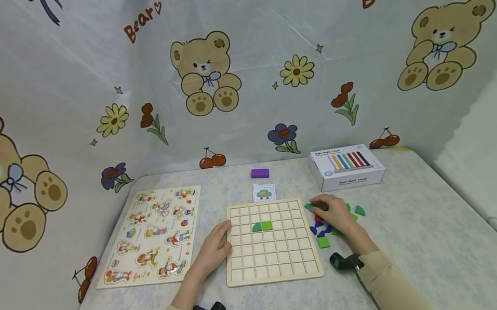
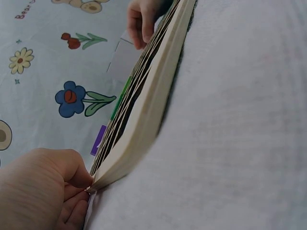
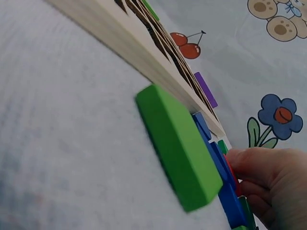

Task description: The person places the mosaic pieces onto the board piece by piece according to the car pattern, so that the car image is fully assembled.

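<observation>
A wooden grid board [image 1: 273,272] lies on the table, with a green quarter-circle piece [image 1: 257,227] and a light green square piece [image 1: 266,225] side by side in its upper cells. My left hand [image 1: 213,247] grips the board's left edge, thumb and fingers at the rim in the left wrist view. Beyond the right edge, my right hand [image 1: 335,212] pinches a small green piece [image 1: 309,206], partly covered by the fingertips. Below that hand lie a red piece [image 1: 317,218], several blue pieces [image 1: 320,233] and a light green square block [image 3: 177,148].
Behind the board are a small pattern card [image 1: 264,192] and a purple block [image 1: 260,173]. A white box [image 1: 347,167] with a bead-counter picture stands at back right. On the left lies a picture puzzle board [image 1: 151,236]. Another green piece [image 1: 359,210] rests right of my right hand.
</observation>
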{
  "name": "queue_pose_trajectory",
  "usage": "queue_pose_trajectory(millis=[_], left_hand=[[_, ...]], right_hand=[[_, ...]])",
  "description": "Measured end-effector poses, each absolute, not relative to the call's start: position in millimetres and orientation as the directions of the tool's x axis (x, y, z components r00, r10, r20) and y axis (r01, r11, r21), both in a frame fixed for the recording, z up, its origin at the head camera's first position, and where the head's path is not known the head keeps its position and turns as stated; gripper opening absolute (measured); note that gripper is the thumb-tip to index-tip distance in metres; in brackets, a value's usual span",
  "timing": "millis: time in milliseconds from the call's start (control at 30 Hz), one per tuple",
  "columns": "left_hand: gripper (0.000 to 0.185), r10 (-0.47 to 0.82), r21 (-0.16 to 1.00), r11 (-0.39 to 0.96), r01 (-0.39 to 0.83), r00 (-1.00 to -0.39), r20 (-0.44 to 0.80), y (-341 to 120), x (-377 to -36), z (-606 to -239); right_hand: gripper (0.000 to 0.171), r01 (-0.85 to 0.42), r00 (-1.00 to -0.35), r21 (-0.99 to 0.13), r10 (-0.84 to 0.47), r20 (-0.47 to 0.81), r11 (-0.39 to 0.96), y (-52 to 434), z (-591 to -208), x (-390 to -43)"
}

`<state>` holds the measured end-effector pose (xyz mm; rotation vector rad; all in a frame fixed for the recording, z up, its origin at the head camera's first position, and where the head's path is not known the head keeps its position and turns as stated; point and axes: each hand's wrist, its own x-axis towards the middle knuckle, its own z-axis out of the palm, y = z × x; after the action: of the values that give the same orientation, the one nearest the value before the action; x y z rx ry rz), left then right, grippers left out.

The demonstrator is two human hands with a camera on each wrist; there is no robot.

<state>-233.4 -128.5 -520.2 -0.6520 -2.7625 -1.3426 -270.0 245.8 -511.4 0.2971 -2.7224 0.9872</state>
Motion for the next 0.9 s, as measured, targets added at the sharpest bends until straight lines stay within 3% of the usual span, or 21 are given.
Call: queue_pose_trajectory(millis=[900], left_hand=[[0.057, 0.374, 0.754, 0.54, 0.373, -0.909, 0.182, -129.0, -232.0, -518.3]], right_hand=[[0.029, -0.317, -0.944, -0.626, -0.178, 0.277, 0.712, 242.8, -512.3, -270.5]])
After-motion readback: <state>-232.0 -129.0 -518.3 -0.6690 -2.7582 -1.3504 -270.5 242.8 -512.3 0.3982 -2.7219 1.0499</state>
